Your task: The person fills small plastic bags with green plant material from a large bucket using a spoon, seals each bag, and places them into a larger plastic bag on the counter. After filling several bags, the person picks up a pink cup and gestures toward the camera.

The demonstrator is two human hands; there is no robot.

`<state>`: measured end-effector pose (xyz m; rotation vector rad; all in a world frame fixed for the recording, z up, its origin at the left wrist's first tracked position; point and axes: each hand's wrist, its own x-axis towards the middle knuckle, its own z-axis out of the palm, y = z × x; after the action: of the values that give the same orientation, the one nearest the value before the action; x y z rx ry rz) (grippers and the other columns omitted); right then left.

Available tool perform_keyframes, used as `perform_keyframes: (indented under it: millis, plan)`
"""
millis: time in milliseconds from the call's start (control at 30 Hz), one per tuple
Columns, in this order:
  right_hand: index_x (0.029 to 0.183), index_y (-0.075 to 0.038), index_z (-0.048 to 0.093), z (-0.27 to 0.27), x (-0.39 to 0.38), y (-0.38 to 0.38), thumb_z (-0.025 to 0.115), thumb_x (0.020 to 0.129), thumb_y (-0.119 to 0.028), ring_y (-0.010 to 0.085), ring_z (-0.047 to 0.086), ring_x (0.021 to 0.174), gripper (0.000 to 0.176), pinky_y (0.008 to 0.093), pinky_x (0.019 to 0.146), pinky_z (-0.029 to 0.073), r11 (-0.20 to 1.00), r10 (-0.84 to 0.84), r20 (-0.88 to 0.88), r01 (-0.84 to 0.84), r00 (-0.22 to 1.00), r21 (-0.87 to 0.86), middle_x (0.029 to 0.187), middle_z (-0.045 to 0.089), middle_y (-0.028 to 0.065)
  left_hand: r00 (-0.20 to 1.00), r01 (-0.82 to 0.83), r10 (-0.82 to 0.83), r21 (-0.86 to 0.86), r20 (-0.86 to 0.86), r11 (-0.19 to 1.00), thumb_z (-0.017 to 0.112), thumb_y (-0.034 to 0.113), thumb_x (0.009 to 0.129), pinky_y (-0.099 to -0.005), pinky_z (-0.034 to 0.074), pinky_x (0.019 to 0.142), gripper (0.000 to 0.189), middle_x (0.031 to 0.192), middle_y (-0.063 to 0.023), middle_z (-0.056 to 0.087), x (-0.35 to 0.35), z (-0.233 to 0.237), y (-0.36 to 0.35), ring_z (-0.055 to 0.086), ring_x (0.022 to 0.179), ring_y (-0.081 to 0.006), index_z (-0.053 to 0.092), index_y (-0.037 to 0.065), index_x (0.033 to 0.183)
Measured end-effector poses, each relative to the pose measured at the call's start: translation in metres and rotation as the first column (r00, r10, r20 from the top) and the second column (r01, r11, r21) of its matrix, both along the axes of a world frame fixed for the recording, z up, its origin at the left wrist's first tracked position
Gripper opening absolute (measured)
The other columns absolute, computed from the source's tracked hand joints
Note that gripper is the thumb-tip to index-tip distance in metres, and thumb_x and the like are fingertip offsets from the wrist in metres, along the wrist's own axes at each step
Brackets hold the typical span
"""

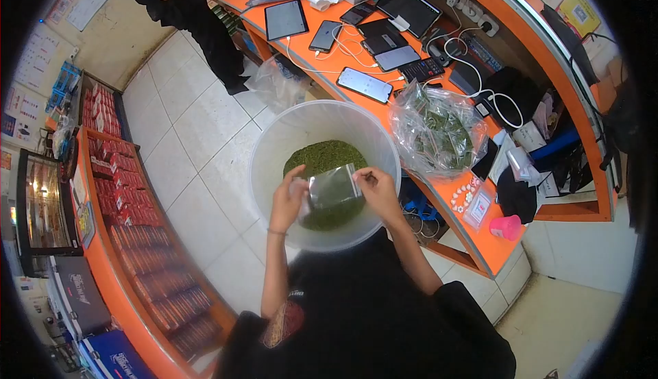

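Surroundings: orange counter point(504, 259) runs along R side of tub point(266, 166). On counter, nr tub: lg. plastic bag point(439, 132) w/ green contents, lit phone point(364, 84), cables; pink cup point(506, 227) at near end. Stocked shelf unit point(93, 204) on far L; another person point(219, 36) stands beyond tub, upper L. Obstruction: hands + sm. clear bag point(330, 188) cover part of green material point(322, 154) in tub.

Sm. clear bag: transparent, flat, approx. rectangular, tilted, w/ pale strip nr R edge; green shows thru. Posn.: above green material, within tub opening, betw. both hands.

L hand point(290, 197): at bag's L edge; blur, can't tell if fingers clamped. R hand point(378, 188): thumb + forefinger pinched on bag's upper R corner.
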<state>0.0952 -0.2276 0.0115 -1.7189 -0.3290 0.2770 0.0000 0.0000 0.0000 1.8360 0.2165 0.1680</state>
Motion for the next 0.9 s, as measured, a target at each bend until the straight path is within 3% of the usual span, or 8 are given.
perform_keyframes:
  millis: [167, 233, 267, 433, 533, 600, 700, 900]
  plan:
    - [0.088, -0.001, 0.068, 0.032, -0.004, 0.0, 0.072, 0.087, -0.011, 0.0034, 0.047, 0.064, 0.01, 0.0214, 0.055, 0.036, 0.976, -0.065, -0.318, 0.127, 0.946, 0.178, 0.073, 0.06, -0.0027, 0.908, -0.36, 0.369, 0.083, -0.198, 0.929, 0.06, 0.018, 0.096, -0.0261, 0.046, 0.063, 0.023, 0.078, -0.0035, 0.064, -0.002, 0.076, -0.033, 0.055, 0.066, -0.0095, 0.065, 0.006, 0.115]
    - [0.089, -0.002, 0.068, 0.037, -0.014, 0.009, 0.073, 0.086, -0.011, 0.003, 0.048, 0.064, 0.011, 0.0206, 0.055, 0.035, 0.964, 0.004, -0.386, 0.099, 0.923, 0.248, 0.073, 0.06, -0.0021, 0.968, -0.244, 0.231, 0.137, 0.099, 0.96, 0.07, 0.019, 0.089, -0.026, 0.046, 0.062, 0.019, 0.071, -0.0038, 0.063, -0.003, 0.077, -0.05, 0.054, 0.062, -0.0093, 0.07, 0.005, 0.102]
    - [0.089, -0.002, 0.068, 0.039, -0.017, 0.013, 0.074, 0.086, -0.012, 0.0026, 0.048, 0.064, 0.012, 0.0198, 0.055, 0.035, 0.946, 0.072, -0.44, 0.078, 0.895, 0.314, 0.074, 0.061, -0.0016, 0.973, -0.138, 0.159, 0.129, -0.168, 0.982, 0.076, 0.02, 0.084, -0.0272, 0.048, 0.065, 0.02, 0.077, -0.0082, 0.069, -0.005, 0.085, -0.057, 0.058, 0.064, -0.0113, 0.072, 0.004, 0.096]
    - [0.088, -0.005, 0.065, 0.044, -0.024, 0.026, 0.074, 0.086, -0.014, 0.0025, 0.048, 0.065, 0.014, 0.0184, 0.056, 0.033, 0.918, 0.189, -0.516, 0.037, 0.836, 0.396, 0.075, 0.061, -0.0015, 0.995, -0.088, 0.081, 0.145, 0.054, 0.985, 0.073, 0.014, 0.084, -0.0266, 0.051, 0.069, 0.023, 0.085, -0.0092, 0.072, -0.001, 0.074, -0.062, 0.065, 0.076, -0.0106, 0.07, -0.002, 0.1]
    - [0.087, -0.004, 0.063, 0.037, -0.021, 0.026, 0.072, 0.088, -0.015, 0.0043, 0.049, 0.065, 0.014, 0.0211, 0.056, 0.037, 0.937, 0.174, -0.481, 0.006, 0.859, 0.349, 0.074, 0.061, -0.002, 0.991, -0.058, 0.066, 0.074, -0.114, 0.996, 0.071, 0.013, 0.085, -0.0286, 0.052, 0.067, 0.019, 0.083, -0.0112, 0.072, -0.001, 0.076, -0.061, 0.067, 0.075, -0.0122, 0.071, -0.002, 0.098]
    - [0.087, -0.001, 0.062, 0.036, -0.023, 0.032, 0.068, 0.091, -0.015, 0.0068, 0.05, 0.064, 0.016, 0.0256, 0.056, 0.04, 0.936, 0.16, -0.187, -0.088, 0.969, 0.34, 0.074, 0.061, 0.0011, 0.992, -0.124, 0.125, 0.1, -0.003, 0.987, 0.069, 0.014, 0.086, -0.0306, 0.051, 0.064, 0.016, 0.079, -0.0131, 0.071, 0.0, 0.068, -0.062, 0.067, 0.071, -0.016, 0.071, -0.001, 0.093]
    - [0.089, 0.0, 0.061, 0.05, -0.023, 0.027, 0.064, 0.092, -0.013, 0.013, 0.054, 0.064, 0.015, 0.0302, 0.058, 0.043, 0.983, 0.182, -0.076, -0.184, 0.98, -0.017, 0.075, 0.059, 0.0072, 0.986, -0.149, 0.121, 0.295, 0.113, 0.944, 0.068, 0.014, 0.087, -0.0322, 0.05, 0.061, 0.016, 0.077, -0.0153, 0.069, 0.002, 0.065, -0.062, 0.067, 0.067, -0.0201, 0.07, -0.001, 0.089]
    - [0.078, 0.001, 0.052, 0.048, -0.042, 0.04, 0.062, 0.089, -0.009, 0.0261, 0.057, 0.07, 0.018, 0.0345, 0.061, 0.043, 0.979, 0.152, 0.209, -0.118, 0.966, -0.167, 0.073, 0.053, 0.0128, 0.952, -0.307, 0.263, 0.477, 0.158, 0.824, 0.066, 0.014, 0.088, -0.0342, 0.05, 0.062, 0.016, 0.076, -0.0169, 0.067, 0.004, 0.062, -0.053, 0.066, 0.066, -0.0237, 0.063, -0.001, 0.087]
